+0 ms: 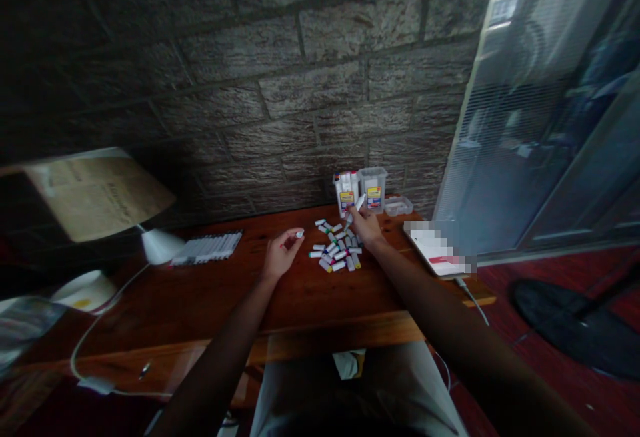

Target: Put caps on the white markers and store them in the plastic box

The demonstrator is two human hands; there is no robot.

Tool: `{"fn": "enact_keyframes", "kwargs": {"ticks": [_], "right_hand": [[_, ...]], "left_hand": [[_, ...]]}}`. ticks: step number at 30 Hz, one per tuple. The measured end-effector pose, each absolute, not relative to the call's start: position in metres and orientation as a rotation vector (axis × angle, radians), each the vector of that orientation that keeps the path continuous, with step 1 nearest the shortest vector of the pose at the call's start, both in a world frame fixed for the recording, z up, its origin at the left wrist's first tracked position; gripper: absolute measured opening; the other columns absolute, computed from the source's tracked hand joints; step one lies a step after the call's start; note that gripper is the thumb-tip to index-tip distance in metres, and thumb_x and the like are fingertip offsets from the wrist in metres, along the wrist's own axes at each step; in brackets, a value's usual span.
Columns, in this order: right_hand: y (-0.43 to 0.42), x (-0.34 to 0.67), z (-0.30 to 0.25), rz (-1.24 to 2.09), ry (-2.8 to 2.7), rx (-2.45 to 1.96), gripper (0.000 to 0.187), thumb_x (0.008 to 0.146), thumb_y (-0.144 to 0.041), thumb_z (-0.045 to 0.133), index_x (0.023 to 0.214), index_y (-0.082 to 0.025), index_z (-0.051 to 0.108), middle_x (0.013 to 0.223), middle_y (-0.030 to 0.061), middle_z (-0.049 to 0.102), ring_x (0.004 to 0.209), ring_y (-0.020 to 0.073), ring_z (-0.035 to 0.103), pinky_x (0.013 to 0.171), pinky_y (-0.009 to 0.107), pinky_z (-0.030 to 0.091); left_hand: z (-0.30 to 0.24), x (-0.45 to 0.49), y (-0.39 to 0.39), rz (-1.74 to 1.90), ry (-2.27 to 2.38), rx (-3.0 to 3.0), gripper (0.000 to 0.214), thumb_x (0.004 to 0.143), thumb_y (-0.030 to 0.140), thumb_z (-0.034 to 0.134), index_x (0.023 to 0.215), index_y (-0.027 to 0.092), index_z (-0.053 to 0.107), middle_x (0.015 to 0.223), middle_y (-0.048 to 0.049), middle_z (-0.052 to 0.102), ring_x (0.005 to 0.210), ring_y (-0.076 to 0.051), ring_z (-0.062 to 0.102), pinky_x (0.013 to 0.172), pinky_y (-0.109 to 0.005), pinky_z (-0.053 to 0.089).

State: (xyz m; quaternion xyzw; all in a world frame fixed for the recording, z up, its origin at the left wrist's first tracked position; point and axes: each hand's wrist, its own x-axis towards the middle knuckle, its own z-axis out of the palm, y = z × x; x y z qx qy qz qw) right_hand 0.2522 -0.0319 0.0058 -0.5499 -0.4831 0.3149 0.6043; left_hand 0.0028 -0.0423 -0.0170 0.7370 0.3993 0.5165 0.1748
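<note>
Matching up, seemingly: left hand [281, 254] pinches a white piece [300, 234], right hand [368, 226] a marker [361, 202]; next move likely needs alignment.

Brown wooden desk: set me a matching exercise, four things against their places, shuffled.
1. Single white marker
2. Heap of short white cylinders
3. Flat row of white markers
4. Two yellow-labelled clear plastic tubs

A. Beside the lamp's white base
B. Near the grey block wall
C. In the right hand
D. Between left hand and right

Pairs: 1-C, 2-D, 3-A, 4-B
</note>
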Motion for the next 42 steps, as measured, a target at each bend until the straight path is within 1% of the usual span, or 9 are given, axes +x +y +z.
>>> {"fn": "enact_keyframes", "kwargs": {"ticks": [4, 7, 10, 14, 17, 21, 29, 36, 42], "right_hand": [[-0.034, 0.25, 0.007, 0.784, -1.134, -1.196, 0.044, 0.075, -0.06, 0.056, 0.071, -0.017, 0.063, 0.062, 0.0016, 0.061, 0.06, 0.0148, 0.056, 0.053, 0.023, 0.04], [-0.036, 0.247, 0.008, 0.849, -1.186, -1.127, 0.048, 0.074, -0.065, 0.057, 0.067, -0.017, 0.059, 0.059, 0.0005, 0.058, 0.054, 0.0124, 0.052, 0.049, 0.022, 0.037], [-0.038, 0.242, 0.01, 0.935, -1.236, -1.048, 0.05, 0.073, -0.067, 0.06, 0.069, -0.018, 0.058, 0.058, -0.0008, 0.056, 0.051, 0.0102, 0.049, 0.047, 0.021, 0.035], [-0.044, 0.238, 0.013, 1.029, -1.337, -0.966, 0.048, 0.072, -0.064, 0.064, 0.07, -0.016, 0.061, 0.06, -0.0006, 0.06, 0.047, 0.0078, 0.046, 0.045, 0.021, 0.033], [-0.05, 0.236, 0.017, 1.118, -1.396, -0.908, 0.043, 0.072, -0.058, 0.066, 0.081, -0.016, 0.066, 0.066, 0.0004, 0.065, 0.045, 0.0062, 0.042, 0.043, 0.021, 0.03], [-0.056, 0.234, 0.02, 1.192, -1.4, -0.858, 0.039, 0.071, -0.046, 0.069, 0.098, -0.017, 0.067, 0.077, 0.0013, 0.071, 0.05, 0.0071, 0.049, 0.046, 0.019, 0.035], [-0.059, 0.232, 0.02, 1.158, -1.532, -0.858, 0.036, 0.074, -0.048, 0.067, 0.089, -0.016, 0.072, 0.074, 0.0026, 0.072, 0.044, 0.0058, 0.042, 0.042, 0.019, 0.031], [-0.064, 0.231, 0.022, 1.261, -1.58, -0.896, 0.044, 0.071, -0.055, 0.069, 0.088, -0.015, 0.074, 0.081, 0.0046, 0.075, 0.047, 0.0071, 0.048, 0.044, 0.02, 0.038], [-0.065, 0.232, 0.022, 1.27, -1.597, -0.843, 0.042, 0.072, -0.046, 0.069, 0.101, -0.017, 0.072, 0.082, 0.0032, 0.075, 0.048, 0.0084, 0.052, 0.046, 0.02, 0.041]], "left_hand": [[-0.009, 0.004, -0.048, 1.432, 1.167, 2.215, 0.027, 0.084, 0.042, 0.064, 0.098, 0.02, 0.071, 0.081, -0.0028, 0.064, 0.074, -0.014, 0.061, 0.069, -0.025, 0.05], [-0.008, 0.006, -0.048, 1.44, 1.126, 2.219, 0.024, 0.08, 0.042, 0.068, 0.086, 0.019, 0.068, 0.092, -0.0055, 0.066, 0.08, -0.015, 0.062, 0.07, -0.026, 0.051], [-0.013, 0.007, -0.045, 1.416, 1.05, 2.093, 0.025, 0.08, 0.042, 0.068, 0.089, 0.018, 0.063, 0.1, -0.0074, 0.069, 0.086, -0.017, 0.066, 0.074, -0.028, 0.053], [-0.02, 0.006, -0.041, 1.384, 1.05, 2.04, 0.028, 0.08, 0.041, 0.068, 0.094, 0.018, 0.062, 0.089, -0.0054, 0.071, 0.082, -0.017, 0.068, 0.075, -0.029, 0.053], [-0.022, 0.005, -0.04, 1.376, 1.098, 2.076, 0.03, 0.078, 0.043, 0.071, 0.094, 0.018, 0.065, 0.089, -0.005, 0.071, 0.079, -0.017, 0.067, 0.072, -0.028, 0.052], [-0.022, 0.005, -0.041, 1.377, 1.068, 2.12, 0.03, 0.077, 0.043, 0.071, 0.094, 0.018, 0.067, 0.089, -0.0046, 0.071, 0.079, -0.016, 0.065, 0.07, -0.027, 0.051], [-0.015, 0.006, -0.047, 1.392, 1.086, 2.156, 0.03, 0.076, 0.045, 0.073, 0.09, 0.018, 0.07, 0.087, -0.0047, 0.072, 0.076, -0.016, 0.066, 0.068, -0.027, 0.052], [-0.02, 0.007, -0.046, 1.363, 1.054, 2.065, 0.034, 0.074, 0.045, 0.074, 0.094, 0.018, 0.071, 0.087, -0.0053, 0.074, 0.074, -0.018, 0.068, 0.069, -0.029, 0.054], [-0.019, 0.007, -0.047, 1.296, 1.04, 2.11, 0.034, 0.078, 0.042, 0.072, 0.101, 0.018, 0.072, 0.093, -0.0061, 0.075, 0.079, -0.018, 0.068, 0.073, -0.03, 0.054]]}}
